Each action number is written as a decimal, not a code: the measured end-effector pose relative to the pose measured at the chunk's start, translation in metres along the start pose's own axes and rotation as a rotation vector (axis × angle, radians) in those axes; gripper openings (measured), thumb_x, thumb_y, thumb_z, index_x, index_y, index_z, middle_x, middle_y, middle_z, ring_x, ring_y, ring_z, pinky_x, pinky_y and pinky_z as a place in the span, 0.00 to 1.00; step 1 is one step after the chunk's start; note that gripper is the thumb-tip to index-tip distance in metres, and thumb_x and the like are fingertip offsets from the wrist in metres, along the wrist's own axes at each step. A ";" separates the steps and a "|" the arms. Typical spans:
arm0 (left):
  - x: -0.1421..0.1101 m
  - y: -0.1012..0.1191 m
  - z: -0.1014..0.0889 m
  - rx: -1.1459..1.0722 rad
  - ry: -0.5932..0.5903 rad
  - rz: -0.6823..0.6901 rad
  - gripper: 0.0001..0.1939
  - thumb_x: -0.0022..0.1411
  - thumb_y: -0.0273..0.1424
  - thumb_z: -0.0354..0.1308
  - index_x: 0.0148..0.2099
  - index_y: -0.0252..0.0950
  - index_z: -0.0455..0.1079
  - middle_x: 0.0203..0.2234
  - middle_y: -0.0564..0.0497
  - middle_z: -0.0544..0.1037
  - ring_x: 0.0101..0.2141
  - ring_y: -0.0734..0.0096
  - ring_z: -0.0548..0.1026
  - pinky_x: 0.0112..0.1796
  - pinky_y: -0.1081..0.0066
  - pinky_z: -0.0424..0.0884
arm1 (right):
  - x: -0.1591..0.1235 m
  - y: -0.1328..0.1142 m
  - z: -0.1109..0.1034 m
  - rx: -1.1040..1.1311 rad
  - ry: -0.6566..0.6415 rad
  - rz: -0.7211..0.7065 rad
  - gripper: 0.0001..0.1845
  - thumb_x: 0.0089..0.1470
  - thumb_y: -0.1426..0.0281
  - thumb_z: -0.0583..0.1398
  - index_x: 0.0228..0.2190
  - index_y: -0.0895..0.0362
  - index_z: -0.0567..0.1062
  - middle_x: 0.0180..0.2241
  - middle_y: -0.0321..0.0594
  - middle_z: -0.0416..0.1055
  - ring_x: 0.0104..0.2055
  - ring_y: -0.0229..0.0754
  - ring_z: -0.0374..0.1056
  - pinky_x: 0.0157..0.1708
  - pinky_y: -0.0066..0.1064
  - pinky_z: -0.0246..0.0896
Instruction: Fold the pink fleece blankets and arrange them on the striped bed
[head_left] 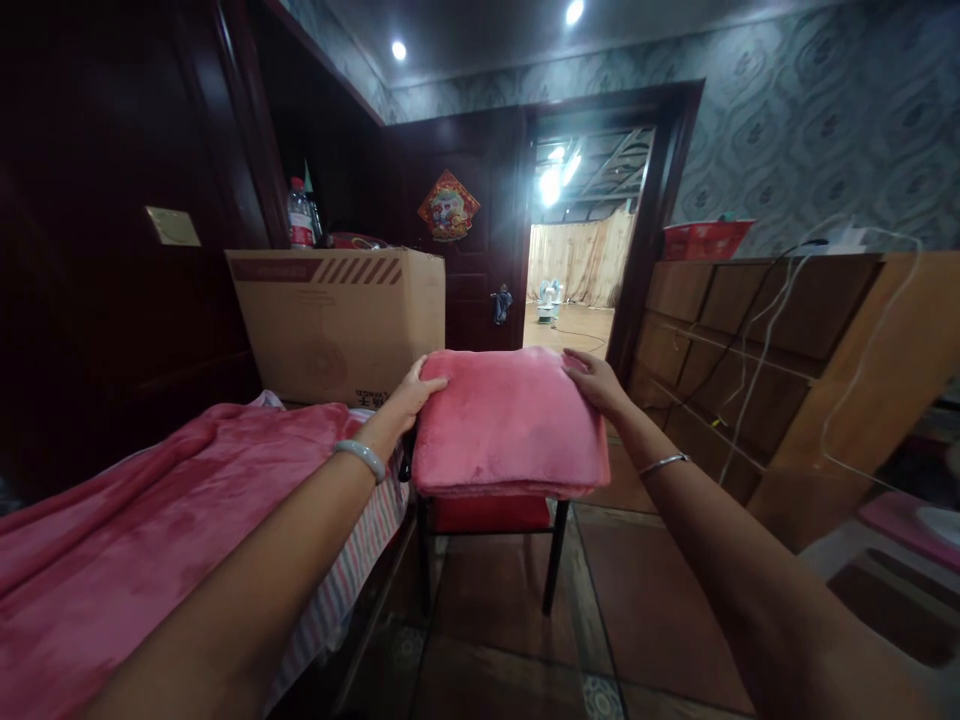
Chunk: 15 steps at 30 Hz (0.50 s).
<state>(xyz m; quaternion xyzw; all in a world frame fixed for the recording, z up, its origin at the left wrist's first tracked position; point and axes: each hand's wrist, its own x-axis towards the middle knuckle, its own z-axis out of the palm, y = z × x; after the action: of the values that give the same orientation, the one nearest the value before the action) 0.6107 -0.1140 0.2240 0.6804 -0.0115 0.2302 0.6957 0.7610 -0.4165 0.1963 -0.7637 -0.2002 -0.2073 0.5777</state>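
Note:
A folded pink blanket (506,425) lies on a small red-seated chair (491,515) with black legs. My left hand (412,392) grips the blanket's far left corner, thumb on top and fingers wrapped round the edge. My right hand (596,382) rests on the far right corner with its fingers curled over the fabric. Both arms reach forward; a pale bangle is on the left wrist, a thin silver one on the right.
A bed with a pink cover (135,520) runs along the left. A cardboard box (341,320) stands behind it, with a bottle (300,215) further back. A wooden cabinet (787,350) with white cables lines the right. An open doorway (574,270) lies ahead.

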 end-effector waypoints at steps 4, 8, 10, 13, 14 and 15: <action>0.000 -0.007 0.003 0.005 0.047 0.091 0.33 0.51 0.24 0.65 0.61 0.39 0.68 0.59 0.46 0.73 0.57 0.59 0.72 0.58 0.61 0.68 | 0.002 0.008 0.000 -0.029 0.008 -0.114 0.25 0.52 0.67 0.63 0.53 0.58 0.78 0.53 0.44 0.76 0.58 0.51 0.70 0.61 0.45 0.61; 0.004 -0.006 0.003 0.063 0.054 -0.067 0.30 0.54 0.28 0.65 0.60 0.38 0.70 0.51 0.42 0.79 0.51 0.55 0.77 0.53 0.56 0.74 | 0.000 0.007 0.001 -0.264 -0.007 0.052 0.22 0.57 0.66 0.60 0.50 0.61 0.80 0.47 0.48 0.79 0.51 0.53 0.74 0.54 0.45 0.67; 0.004 -0.001 0.003 0.151 0.107 -0.089 0.31 0.55 0.29 0.64 0.62 0.37 0.68 0.54 0.40 0.77 0.55 0.51 0.74 0.55 0.53 0.71 | -0.001 -0.004 0.004 -0.367 0.022 0.035 0.22 0.58 0.65 0.59 0.52 0.61 0.79 0.49 0.51 0.78 0.55 0.56 0.71 0.57 0.48 0.64; -0.005 0.006 0.009 0.527 0.254 0.137 0.38 0.56 0.33 0.64 0.68 0.37 0.61 0.67 0.38 0.62 0.66 0.43 0.59 0.64 0.45 0.57 | -0.007 -0.028 0.015 -0.553 0.063 -0.152 0.25 0.62 0.59 0.56 0.56 0.56 0.76 0.59 0.50 0.70 0.63 0.60 0.61 0.62 0.56 0.56; -0.011 0.006 0.012 0.714 0.232 0.269 0.41 0.56 0.35 0.66 0.69 0.39 0.60 0.70 0.39 0.56 0.68 0.41 0.53 0.66 0.42 0.51 | -0.010 -0.036 0.020 -0.626 0.062 -0.217 0.26 0.63 0.57 0.55 0.58 0.53 0.74 0.62 0.48 0.67 0.65 0.61 0.58 0.62 0.58 0.55; -0.016 0.006 0.016 0.914 0.157 0.399 0.42 0.55 0.38 0.67 0.70 0.41 0.59 0.72 0.41 0.52 0.69 0.39 0.49 0.66 0.40 0.45 | -0.013 -0.042 0.025 -0.691 0.047 -0.257 0.27 0.64 0.54 0.54 0.59 0.51 0.73 0.64 0.46 0.64 0.66 0.62 0.56 0.62 0.60 0.54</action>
<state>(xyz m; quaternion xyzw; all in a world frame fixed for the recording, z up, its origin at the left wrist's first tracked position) 0.5991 -0.1343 0.2254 0.8806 0.0131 0.3906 0.2678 0.7298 -0.3822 0.2162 -0.8773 -0.1993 -0.3510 0.2595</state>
